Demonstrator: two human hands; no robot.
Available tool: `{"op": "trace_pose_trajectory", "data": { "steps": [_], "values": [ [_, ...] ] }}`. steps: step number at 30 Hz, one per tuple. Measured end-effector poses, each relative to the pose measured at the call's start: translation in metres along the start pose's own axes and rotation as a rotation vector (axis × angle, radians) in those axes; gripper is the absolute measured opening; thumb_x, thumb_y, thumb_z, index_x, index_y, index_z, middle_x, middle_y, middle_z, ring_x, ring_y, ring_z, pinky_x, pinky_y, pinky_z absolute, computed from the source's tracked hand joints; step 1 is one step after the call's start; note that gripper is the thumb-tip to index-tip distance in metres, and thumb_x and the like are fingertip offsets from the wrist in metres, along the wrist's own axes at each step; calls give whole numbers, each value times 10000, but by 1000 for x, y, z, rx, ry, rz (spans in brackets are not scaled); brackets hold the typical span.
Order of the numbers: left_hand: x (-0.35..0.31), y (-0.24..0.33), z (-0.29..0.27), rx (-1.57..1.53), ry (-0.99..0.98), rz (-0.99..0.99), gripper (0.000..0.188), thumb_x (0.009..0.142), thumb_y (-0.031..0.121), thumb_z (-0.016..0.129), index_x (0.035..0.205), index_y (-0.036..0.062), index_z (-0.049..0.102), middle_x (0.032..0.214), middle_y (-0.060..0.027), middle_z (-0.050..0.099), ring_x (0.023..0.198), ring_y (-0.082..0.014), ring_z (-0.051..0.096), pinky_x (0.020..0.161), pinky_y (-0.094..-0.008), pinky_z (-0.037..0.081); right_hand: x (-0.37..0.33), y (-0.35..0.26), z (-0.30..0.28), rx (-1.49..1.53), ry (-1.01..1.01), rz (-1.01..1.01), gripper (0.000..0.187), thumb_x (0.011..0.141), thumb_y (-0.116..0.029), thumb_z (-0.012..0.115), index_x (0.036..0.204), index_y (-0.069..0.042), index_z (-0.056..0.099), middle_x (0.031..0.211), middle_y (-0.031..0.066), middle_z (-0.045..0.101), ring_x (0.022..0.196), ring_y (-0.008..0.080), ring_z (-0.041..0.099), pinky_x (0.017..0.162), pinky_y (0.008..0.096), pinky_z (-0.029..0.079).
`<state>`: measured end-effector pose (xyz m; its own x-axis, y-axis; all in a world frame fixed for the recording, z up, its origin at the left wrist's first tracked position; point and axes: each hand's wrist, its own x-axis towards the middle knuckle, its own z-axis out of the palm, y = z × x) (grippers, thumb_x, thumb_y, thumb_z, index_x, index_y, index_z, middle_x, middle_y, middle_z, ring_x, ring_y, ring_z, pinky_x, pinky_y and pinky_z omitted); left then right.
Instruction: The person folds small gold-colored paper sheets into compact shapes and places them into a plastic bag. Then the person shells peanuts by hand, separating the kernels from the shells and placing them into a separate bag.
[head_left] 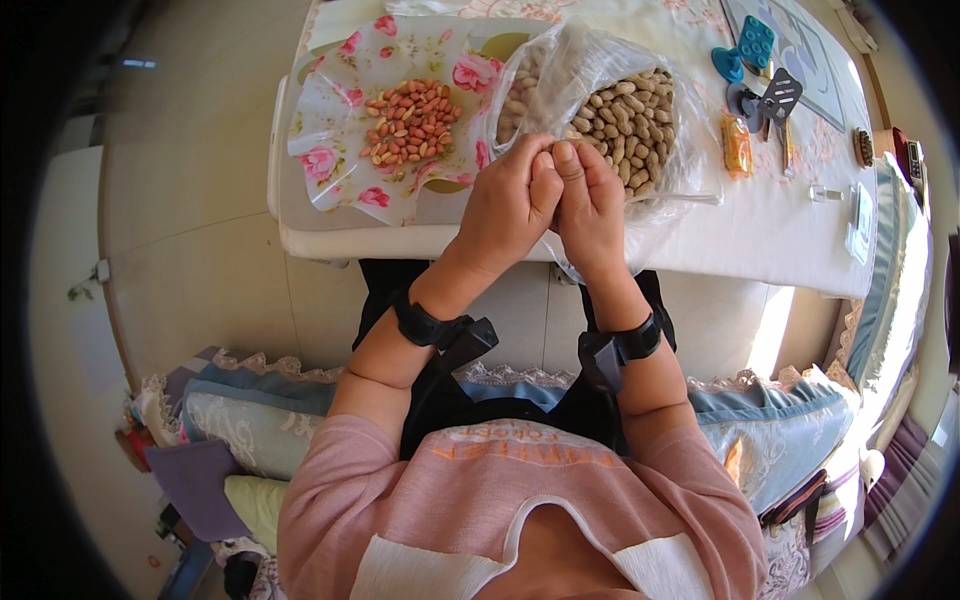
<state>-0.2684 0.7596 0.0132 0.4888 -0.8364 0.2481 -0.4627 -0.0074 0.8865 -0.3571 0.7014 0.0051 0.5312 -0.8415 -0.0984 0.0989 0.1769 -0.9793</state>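
My left hand [513,192] and my right hand [592,202] meet over the table's front edge, thumbs side by side and fingers curled in. Both are closed; whatever lies between the fingertips is hidden. Just beyond them, a clear plastic bag [694,165] gapes around a heap of unshelled peanuts [628,122]. To the left, shelled peanuts [410,123] with reddish skins lie piled on a white, rose-printed sheet or dish with a wavy rim [335,120].
The white-covered table [745,235] holds an orange packet [736,147], a black slotted spatula [782,97], a blue phone stand [755,42] and a small clear item [826,193] at the right. A blue cushioned sofa [770,425] is behind me.
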Motion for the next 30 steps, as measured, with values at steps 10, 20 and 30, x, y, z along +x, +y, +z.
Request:
{"op": "trace_pose_trajectory", "data": {
  "steps": [10,20,30],
  "values": [
    [0,-2,-3,-408,-161,-125,271,840,88,388,993,-29,578,772,-140,609,645,-210,583,616,-330,481,5,1,-4,-484,143,-408,151,937,-182,633,876,-58,571,597,78,593,477,177,598,458,293,450],
    [2,0,-6,-898,-301,-568,354,851,117,351,1114,22,569,783,-4,525,567,-47,383,455,-198,279,8,0,-17,-539,189,-481,132,963,-174,581,909,-59,547,582,62,571,471,202,585,457,307,444],
    [-4,-6,11,-622,-219,-308,233,952,116,597,1147,1,544,783,38,524,661,-19,455,575,-185,380,20,9,-18,-275,187,-375,139,988,-165,546,962,-30,563,675,25,566,561,90,514,512,251,424]
  ]
}}
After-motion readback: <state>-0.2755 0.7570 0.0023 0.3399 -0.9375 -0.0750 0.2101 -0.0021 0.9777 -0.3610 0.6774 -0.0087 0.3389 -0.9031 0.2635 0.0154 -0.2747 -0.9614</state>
